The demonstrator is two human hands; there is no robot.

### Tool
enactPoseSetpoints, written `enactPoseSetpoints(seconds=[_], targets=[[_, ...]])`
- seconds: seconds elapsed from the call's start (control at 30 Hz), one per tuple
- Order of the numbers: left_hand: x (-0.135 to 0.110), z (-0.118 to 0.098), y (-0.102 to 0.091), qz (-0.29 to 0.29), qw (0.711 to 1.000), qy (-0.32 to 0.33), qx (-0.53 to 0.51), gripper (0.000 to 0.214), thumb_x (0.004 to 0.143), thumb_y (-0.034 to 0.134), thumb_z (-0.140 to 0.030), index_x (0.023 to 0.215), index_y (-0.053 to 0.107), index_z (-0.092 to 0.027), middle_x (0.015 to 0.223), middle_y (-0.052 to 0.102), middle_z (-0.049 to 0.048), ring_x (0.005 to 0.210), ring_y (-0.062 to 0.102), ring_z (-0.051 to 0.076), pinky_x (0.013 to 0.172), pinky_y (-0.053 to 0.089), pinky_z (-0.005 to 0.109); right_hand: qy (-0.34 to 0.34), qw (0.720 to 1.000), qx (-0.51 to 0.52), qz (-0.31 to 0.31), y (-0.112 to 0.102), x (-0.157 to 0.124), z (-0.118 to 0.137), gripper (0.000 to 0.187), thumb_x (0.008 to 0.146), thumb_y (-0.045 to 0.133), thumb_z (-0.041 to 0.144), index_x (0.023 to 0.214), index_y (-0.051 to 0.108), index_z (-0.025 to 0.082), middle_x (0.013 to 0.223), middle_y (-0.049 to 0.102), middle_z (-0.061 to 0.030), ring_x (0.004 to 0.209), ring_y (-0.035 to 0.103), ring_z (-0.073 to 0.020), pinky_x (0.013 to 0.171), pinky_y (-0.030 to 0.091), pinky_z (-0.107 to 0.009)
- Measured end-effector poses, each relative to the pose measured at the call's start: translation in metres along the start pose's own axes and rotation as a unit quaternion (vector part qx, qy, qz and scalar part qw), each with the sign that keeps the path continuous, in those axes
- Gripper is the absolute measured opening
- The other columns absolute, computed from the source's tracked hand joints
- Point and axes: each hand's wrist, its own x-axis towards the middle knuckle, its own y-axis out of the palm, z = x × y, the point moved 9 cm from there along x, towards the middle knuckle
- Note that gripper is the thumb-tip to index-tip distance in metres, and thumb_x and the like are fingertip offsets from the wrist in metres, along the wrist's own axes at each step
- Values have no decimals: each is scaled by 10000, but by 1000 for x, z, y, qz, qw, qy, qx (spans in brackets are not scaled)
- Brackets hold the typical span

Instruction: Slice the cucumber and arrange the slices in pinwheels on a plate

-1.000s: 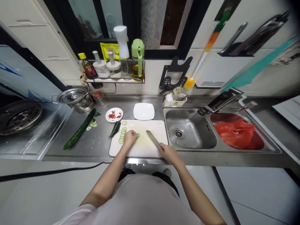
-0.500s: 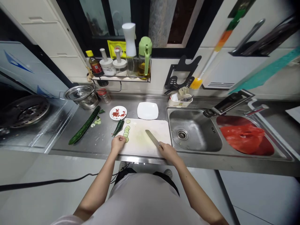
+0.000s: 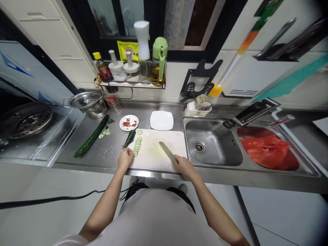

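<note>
My right hand (image 3: 183, 165) is wrapped round the handle of a kitchen knife (image 3: 166, 150), whose blade lies low over the white cutting board (image 3: 159, 162), pointing away to the left. At the board's left edge, the bunched fingers of my left hand (image 3: 125, 158) pinch at the nearest of the cucumber slices (image 3: 137, 145), which overlap in a curved row. One lone slice (image 3: 140, 132) lies farther back. Just left of the board is a dark green chili pepper (image 3: 129, 138). A long whole cucumber (image 3: 92, 137) rests on the counter at left, near small cut pieces (image 3: 106, 132).
Behind the board stand a white plate (image 3: 161, 120) and a small plate of chopped red bits (image 3: 125, 128). To the right is the steel sink (image 3: 217, 150) with a red bag (image 3: 266, 148) in its second basin. A lidded pot (image 3: 89, 104) and a seasoning rack (image 3: 133, 85) are farther back.
My left hand has moved slightly left, and the near end of the slice row has shifted left with it. My right hand and the knife have stayed in place.
</note>
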Motion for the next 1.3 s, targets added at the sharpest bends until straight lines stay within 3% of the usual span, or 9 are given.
enactPoseSetpoints(seconds=[0.17,0.37,0.57,0.73,0.93,1.03,1.17,1.3], targets=[[7,-18,-8,-18,999,35,7,174,809,538,-269,951,631,-231,884,698,33,839,633,209,725,418,287,14,1000,7,-2,1,0,-3,272,962,368,302,1108,574,200,1039,694,-94,945,626,-209,666,316,-259],[41,-75,-24,-80,988,107,83,318,860,505,-320,1130,650,-235,1153,643,108,1107,524,299,928,380,414,41,998,30,-25,-2,-1,-10,266,957,391,300,1153,534,189,1012,695,-96,912,627,-205,669,304,-262],[77,-120,-9,-54,967,165,185,368,884,460,-259,1201,643,-221,1265,568,160,1213,402,352,981,295,510,57,997,36,-39,-6,-7,-17,288,961,382,308,1184,523,193,1029,695,-100,916,625,-216,674,298,-269],[93,-126,5,-28,954,187,234,342,876,447,-196,1119,687,-181,1275,539,198,1236,369,369,1009,226,542,56,997,33,-32,-3,-14,-21,280,954,381,282,1178,522,190,1016,701,-90,918,629,-212,661,294,-266],[101,-127,2,-18,953,193,231,338,835,484,-191,1120,667,-181,1271,567,192,1212,401,361,1002,227,534,82,996,29,-14,1,-19,-28,252,963,374,295,1127,539,198,1029,696,-95,933,626,-213,683,315,-266],[100,-131,1,1,957,197,211,286,825,488,-156,1043,672,-175,1167,642,173,1167,474,333,994,248,501,82,996,31,-17,2,-19,-29,252,964,370,295,1125,538,198,1026,696,-99,922,627,-212,681,314,-266],[91,-133,1,22,979,163,118,190,844,515,-214,961,665,-205,1004,709,95,1023,595,265,969,303,446,73,997,30,-23,2,-17,-27,246,965,372,301,1121,535,203,1007,698,-91,903,629,-205,667,303,-261],[65,-136,26,78,986,139,-43,176,797,618,-286,956,662,-227,894,720,10,862,633,168,852,402,306,68,997,24,-32,2,-15,-25,254,968,367,307,1123,535,196,1012,697,-100,910,631,-211,668,305,-268]])
